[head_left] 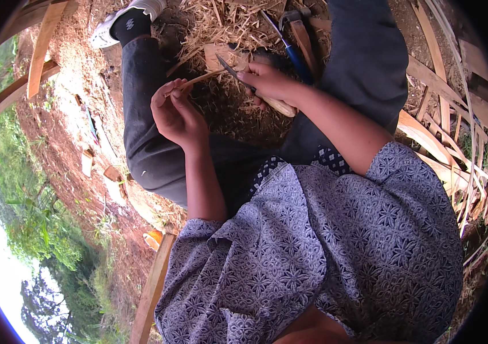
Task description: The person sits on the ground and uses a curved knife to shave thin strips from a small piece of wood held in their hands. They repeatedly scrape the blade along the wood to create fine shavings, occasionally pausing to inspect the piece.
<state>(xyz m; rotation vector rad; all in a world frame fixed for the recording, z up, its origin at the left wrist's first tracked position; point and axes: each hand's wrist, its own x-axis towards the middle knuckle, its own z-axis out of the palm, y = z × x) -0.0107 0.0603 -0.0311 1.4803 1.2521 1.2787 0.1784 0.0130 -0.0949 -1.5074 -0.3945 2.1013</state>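
My left hand (181, 114) is closed on a thin wooden stick (202, 78), pinching its near end between thumb and fingers. The stick slants up to the right, and its far end meets the knife's blade. My right hand (271, 84) is wrapped around a knife (229, 67). Its dark, narrow blade points up and left, and its pale wooden handle (281, 108) sticks out below my palm. Just beyond the blade, a light wood block (224, 55) rests on the ground among shavings. Whether the blade's edge is cutting into the stick, I cannot tell.
Wood shavings (221, 26) cover the ground between my legs. A blue-handled tool (294, 57) and a wooden-handled hammer-like tool (303, 40) lie by my right knee. Split wood strips (427, 135) are heaped at the right. A wooden post (155, 286) stands at lower left.
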